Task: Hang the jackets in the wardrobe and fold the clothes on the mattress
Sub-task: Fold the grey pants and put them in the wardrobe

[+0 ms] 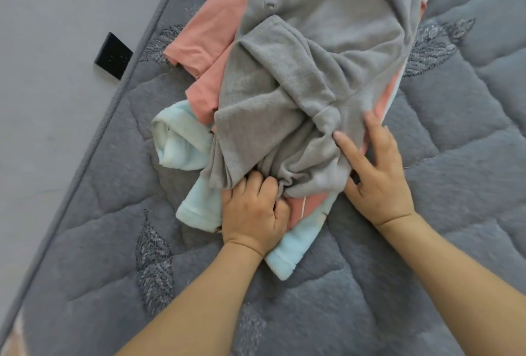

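Grey quilted mattress (427, 241) with stitched leaf motifs fills most of the view; its corded edge runs diagonally at left, pale floor (42, 99) beyond it. Pile of clothes lies on the mattress, centre to top of view. Top layer: grey knit garment (313, 71), crumpled, its lower end bunched directly under both hands. Beneath it: salmon-pink garment (216, 31), showing mainly to the left of the grey one, with a strip also visible between the hands. Lowest layer: pale blue fleece garment (182, 142), cuffs sticking out at the pile's lower left and below the left wrist. Right hand (375, 176): fingers spread, palm down, resting flat on the right edge of the grey knit. Left hand (253, 213): fingers curled closed, gripping a gather of the grey knit at its near end. Small black square object (113, 56) on the floor just beside the mattress edge, well apart from the hands.
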